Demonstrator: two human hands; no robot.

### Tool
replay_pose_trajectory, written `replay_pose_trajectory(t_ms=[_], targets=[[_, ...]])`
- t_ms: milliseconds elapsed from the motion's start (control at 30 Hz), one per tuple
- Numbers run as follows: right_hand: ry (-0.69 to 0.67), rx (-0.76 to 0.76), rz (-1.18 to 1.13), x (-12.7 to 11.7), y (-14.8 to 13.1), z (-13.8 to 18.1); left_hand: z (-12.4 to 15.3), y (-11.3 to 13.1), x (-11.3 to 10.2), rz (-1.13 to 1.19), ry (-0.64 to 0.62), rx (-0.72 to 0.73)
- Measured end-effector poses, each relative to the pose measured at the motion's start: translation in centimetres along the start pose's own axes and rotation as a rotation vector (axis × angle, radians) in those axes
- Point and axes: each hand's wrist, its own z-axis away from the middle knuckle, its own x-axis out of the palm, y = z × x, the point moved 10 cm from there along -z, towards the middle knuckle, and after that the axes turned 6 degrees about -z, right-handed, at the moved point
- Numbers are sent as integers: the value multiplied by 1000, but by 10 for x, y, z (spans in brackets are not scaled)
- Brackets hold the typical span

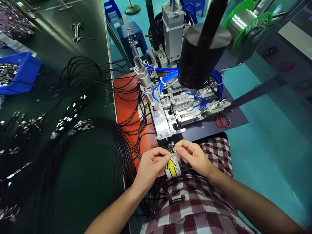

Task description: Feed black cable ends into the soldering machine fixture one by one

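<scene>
Both my hands meet just in front of the machine's metal fixture (168, 122). My left hand (152, 164) is closed in a pinch on a thin black cable (131, 148) that runs in from the left. My right hand (193, 156) is also closed in a pinch, its fingertips touching the left hand's at the cable's end. What sits between the fingertips is too small to name. Below the fingers is a label with a yellow arrow (173, 168).
Bundles of black cables with metal ends (70, 118) spread over the dark bench at left. A blue bin of metal parts (14, 73) stands at far left. Red scissors (223, 121) lie right of the fixture. A black cylinder (202, 58) and green reel (248, 22) hang above.
</scene>
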Motion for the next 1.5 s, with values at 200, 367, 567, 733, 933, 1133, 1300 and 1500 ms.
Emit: replay_pose_trajectory(t_ms=[200, 367, 567, 733, 933, 1133, 1300, 1500], targets=[[101, -151, 310, 2, -23, 11, -2, 0, 0, -13, 22, 1], [79, -291, 472, 10, -41, 16, 1, 5, -2, -89, 75, 62], [65, 7, 85, 3, -6, 4, 23, 52, -1, -489, 257, 607], [75, -8, 84, -1, -2, 5, 15, 51, 7, -549, 150, 595], [146, -71, 241, -19, 4, -1, 13, 58, 8, -871, 181, 677], [155, -15, 214, -27, 20, -21, 10, 52, 3, -1127, 206, 787], [149, 56, 169, -24, 27, -25, 9, 49, 3, -1220, 188, 824], [151, 56, 183, -24, 26, -23, 10, 46, 6, -1333, 204, 836]])
